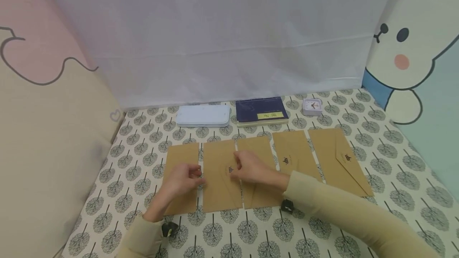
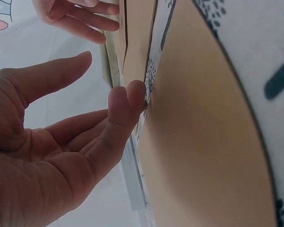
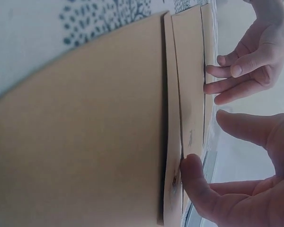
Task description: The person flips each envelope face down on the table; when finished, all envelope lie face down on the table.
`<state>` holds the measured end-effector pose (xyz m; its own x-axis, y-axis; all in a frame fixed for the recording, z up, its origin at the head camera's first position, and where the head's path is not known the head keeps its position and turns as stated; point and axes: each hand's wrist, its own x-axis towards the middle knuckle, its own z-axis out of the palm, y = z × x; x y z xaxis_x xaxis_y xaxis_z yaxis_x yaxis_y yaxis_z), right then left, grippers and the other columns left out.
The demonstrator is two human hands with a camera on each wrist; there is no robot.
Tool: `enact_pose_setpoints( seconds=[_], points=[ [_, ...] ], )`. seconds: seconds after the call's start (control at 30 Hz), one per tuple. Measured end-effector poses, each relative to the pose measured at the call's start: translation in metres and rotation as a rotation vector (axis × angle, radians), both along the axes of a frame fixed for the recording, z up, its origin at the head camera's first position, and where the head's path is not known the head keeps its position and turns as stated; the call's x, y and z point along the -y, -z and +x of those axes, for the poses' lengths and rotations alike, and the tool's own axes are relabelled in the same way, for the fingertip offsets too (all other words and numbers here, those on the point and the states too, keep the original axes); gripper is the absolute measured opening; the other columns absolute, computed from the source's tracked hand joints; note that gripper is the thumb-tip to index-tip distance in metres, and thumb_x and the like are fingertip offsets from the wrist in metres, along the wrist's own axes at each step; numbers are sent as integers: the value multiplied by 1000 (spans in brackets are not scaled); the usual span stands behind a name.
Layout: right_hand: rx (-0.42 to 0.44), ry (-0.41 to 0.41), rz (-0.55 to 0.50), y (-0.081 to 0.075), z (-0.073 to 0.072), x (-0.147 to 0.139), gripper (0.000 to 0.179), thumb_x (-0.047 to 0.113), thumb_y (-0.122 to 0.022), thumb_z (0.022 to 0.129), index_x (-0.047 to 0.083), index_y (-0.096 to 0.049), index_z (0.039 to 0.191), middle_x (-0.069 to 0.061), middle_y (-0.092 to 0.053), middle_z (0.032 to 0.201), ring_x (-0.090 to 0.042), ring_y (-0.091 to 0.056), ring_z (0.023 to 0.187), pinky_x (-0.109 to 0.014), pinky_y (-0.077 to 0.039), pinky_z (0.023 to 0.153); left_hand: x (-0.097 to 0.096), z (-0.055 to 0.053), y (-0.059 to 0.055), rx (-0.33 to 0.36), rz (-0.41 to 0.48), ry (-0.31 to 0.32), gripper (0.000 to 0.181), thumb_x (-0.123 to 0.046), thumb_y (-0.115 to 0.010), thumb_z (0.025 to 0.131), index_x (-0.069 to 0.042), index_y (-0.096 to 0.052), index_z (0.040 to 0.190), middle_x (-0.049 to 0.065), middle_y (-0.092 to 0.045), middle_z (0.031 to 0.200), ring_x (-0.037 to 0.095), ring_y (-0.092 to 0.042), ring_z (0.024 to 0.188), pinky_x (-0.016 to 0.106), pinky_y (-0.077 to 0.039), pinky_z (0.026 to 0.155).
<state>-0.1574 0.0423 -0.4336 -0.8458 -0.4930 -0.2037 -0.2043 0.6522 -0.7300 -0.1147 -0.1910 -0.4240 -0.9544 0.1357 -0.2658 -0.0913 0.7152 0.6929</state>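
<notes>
Several brown paper envelopes lie side by side in a row. My left hand point(image 1: 182, 179) is over the right edge of the leftmost envelope point(image 1: 182, 155), fingertips right at the gap beside the second envelope point(image 1: 217, 157). In the left wrist view, the thumb and fingers of this left hand point(image 2: 71, 156) are apart with nothing between them. My right hand point(image 1: 251, 167) is over the third envelope point(image 1: 255, 146), its fingertips reaching the second one's printed flap. The right wrist view shows this right hand point(image 3: 246, 189) with thumb spread and a fingertip at an envelope edge.
Behind the row are a white case point(image 1: 203, 115), a dark blue book point(image 1: 252, 108) and a small square clock point(image 1: 312, 106). Two more envelopes, the fourth point(image 1: 292, 144) and the rightmost point(image 1: 328, 154), lie to the right on the tree-patterned cloth point(image 1: 380, 170). A white curtain point(image 1: 229, 43) hangs behind.
</notes>
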Motion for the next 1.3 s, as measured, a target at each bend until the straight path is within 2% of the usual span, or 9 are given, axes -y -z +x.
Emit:
enact_pose_setpoints(
  seconds=[0.1,0.17,0.4,0.67,0.73,0.93,1.0,1.2,1.3],
  points=[
    [-14,-2,2,-1,1,-1,35,14,-78,77,-4,-55,96,-3,-48,62,-12,-43,51,-25,-36,45,-1,-1,1,0,-8,7,50,-14,-78,78,7,-61,119,11,-67,103,25,-64,91,36,-53,77],
    [-21,-2,9,-3,2,-1,34,16,-79,77,-1,-54,91,-3,-50,64,-12,-45,53,-26,-39,46,-1,-2,2,0,-22,10,49,-15,-78,78,6,-62,119,9,-68,102,23,-64,91,36,-53,77],
    [-16,23,38,-9,3,2,57,21,-82,73,-4,-53,115,-4,-54,69,-15,-51,58,-29,-46,48,-2,-3,3,14,-42,26,49,-17,-77,79,5,-61,120,7,-67,105,21,-62,91,35,-53,77],
    [-4,21,46,-11,2,3,54,23,-83,72,-1,-54,111,-4,-54,72,-15,-51,58,-28,-46,48,-3,-2,1,9,-15,32,49,-14,-77,79,7,-61,120,10,-67,106,21,-63,89,33,-53,75],
    [12,23,33,-11,1,2,61,23,-83,72,-3,-53,118,-6,-56,75,-15,-50,58,-29,-46,49,-4,-2,1,11,-7,31,49,-13,-77,79,7,-60,121,12,-67,107,21,-63,89,33,-54,75],
    [39,45,23,-11,1,3,94,25,-84,72,-7,-31,143,-17,-60,110,-16,-56,72,-32,-50,71,-5,-1,1,11,-14,28,48,-12,-77,79,7,-61,120,11,-67,106,21,-63,89,33,-53,75],
    [41,50,18,-11,1,3,95,26,-84,72,-6,-31,144,-19,-59,117,-16,-57,76,-33,-50,76,-5,-1,1,10,-19,29,48,-12,-77,79,7,-61,119,11,-67,105,21,-63,89,33,-53,75],
    [53,75,-22,-9,2,2,95,20,-84,70,-7,-30,144,-20,-57,120,-17,-56,77,-32,-50,74,-7,0,0,4,-23,18,47,-12,-77,79,6,-61,119,11,-67,104,21,-63,88,32,-54,74],
    [46,95,-38,-8,2,1,94,14,-84,69,-5,-32,144,-19,-57,122,-18,-58,84,-32,-50,77,-7,0,1,0,-14,4,48,-12,-77,79,6,-61,120,11,-67,103,21,-63,89,32,-54,75]
  ],
)
